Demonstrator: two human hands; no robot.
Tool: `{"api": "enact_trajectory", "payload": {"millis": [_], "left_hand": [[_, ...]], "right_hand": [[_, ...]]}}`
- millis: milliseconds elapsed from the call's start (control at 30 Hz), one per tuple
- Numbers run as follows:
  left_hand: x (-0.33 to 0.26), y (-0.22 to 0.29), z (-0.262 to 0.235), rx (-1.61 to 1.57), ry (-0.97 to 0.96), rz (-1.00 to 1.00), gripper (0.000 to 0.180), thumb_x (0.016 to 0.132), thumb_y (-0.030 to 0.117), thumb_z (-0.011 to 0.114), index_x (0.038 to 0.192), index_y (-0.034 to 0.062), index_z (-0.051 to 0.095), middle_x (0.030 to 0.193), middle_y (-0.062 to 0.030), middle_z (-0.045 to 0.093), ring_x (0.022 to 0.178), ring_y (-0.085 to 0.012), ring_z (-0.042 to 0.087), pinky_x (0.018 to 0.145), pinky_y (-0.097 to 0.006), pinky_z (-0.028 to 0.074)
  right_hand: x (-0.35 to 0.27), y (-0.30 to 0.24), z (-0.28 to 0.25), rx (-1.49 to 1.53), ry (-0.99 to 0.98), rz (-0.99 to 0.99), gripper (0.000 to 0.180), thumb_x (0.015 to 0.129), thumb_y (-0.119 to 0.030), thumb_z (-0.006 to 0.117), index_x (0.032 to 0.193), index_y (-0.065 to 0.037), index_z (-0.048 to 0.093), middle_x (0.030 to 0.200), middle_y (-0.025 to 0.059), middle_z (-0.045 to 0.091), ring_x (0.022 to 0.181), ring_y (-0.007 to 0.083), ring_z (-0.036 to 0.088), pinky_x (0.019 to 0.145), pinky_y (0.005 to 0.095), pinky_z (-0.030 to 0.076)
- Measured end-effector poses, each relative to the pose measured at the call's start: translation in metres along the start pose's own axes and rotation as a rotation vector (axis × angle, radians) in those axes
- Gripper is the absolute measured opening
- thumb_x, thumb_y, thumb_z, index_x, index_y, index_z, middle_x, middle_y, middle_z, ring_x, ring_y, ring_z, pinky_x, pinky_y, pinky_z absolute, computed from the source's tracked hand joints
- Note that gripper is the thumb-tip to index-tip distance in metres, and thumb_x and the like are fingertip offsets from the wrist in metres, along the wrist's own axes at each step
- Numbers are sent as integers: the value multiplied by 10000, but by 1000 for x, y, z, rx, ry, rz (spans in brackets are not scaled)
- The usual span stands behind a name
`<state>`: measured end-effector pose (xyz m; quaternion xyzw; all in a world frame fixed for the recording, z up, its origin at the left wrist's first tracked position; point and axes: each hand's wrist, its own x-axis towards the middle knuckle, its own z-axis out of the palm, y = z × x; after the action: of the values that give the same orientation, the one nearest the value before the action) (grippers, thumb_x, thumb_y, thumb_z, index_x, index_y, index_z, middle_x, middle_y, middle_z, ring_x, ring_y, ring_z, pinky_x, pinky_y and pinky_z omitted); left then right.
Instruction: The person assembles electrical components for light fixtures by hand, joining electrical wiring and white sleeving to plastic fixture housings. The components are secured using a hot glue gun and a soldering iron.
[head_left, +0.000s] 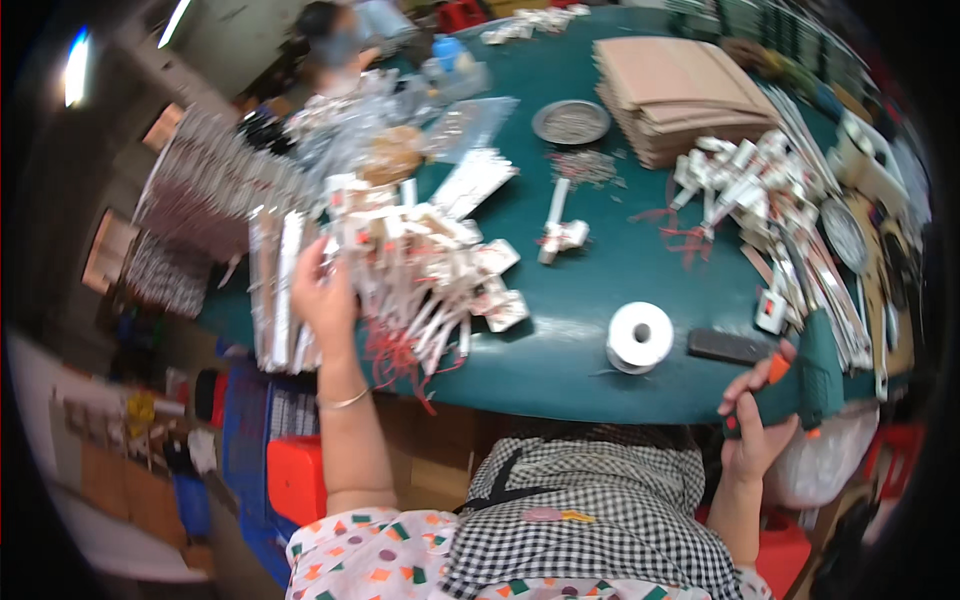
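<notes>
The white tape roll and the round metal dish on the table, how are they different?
The white tape roll sits near the table's front edge; the round metal dish sits farther back. The tape roll is white and thick with an open middle hole; the metal dish is grey, flat and shallow, with small bits inside. Both are round and rest on the green table.

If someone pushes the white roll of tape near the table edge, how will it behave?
The white tape roll lies flat on its side on the green table, so it would probably slide, not roll. It looks small and hollow, likely light. Being near the edge, it might fall off.
</notes>
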<state>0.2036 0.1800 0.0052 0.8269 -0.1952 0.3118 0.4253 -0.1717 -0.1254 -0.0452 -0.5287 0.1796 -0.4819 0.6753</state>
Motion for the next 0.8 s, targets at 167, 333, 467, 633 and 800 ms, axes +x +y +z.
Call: {"api": "enact_trajectory", "payload": {"millis": [167, 333, 467, 633, 800], "left_hand": [[-20, 97, 2, -1, 114, 301, 296, 779, -86, 617, 1066, -21, 645, 1068, -127, 643, 990, -231, 606, 897, -339, 463], [-54, 208, 79, -372, -560, 596, 240, 733, -44, 696, 967, -1, 669, 985, -138, 665, 917, -270, 636, 809, -338, 498], [-77, 255, 138, -471, -933, 768, 233, 728, -5, 712, 953, 35, 668, 991, -109, 670, 915, -283, 645, 786, -351, 521], [-118, 291, 217, -523, -1179, 902, 328, 761, 85, 713, 1072, 57, 613, 1070, -117, 646, 956, -305, 634, 790, -368, 521], [-161, 317, 264, -356, -1374, 608, 559, 725, 259, 787, 1156, 36, 510, 1040, -184, 633, 972, -363, 619, 828, -419, 498]], "right_hand": [[8, 7, -11, 44, 51, -6, 649, 812, -32, 659, 1372, 12, 334, 937, 75, 484, 752, 183, 586, 570, 254, 506], [8, 10, -33, -12, 135, -68, 663, 826, -9, 626, 1395, -14, 285, 941, 71, 475, 774, 180, 584, 593, 257, 504], [1, 18, -40, -102, 123, -163, 617, 850, 11, 594, 1387, -32, 293, 952, 70, 464, 774, 170, 579, 605, 262, 495], [1, 25, -50, -129, 155, -227, 607, 855, 11, 591, 1382, -27, 292, 957, 69, 462, 761, 164, 572, 609, 259, 493], [-2, 30, -52, -126, 173, -204, 611, 846, 22, 591, 1378, -20, 294, 956, 71, 458, 754, 159, 568, 608, 253, 491]]}}
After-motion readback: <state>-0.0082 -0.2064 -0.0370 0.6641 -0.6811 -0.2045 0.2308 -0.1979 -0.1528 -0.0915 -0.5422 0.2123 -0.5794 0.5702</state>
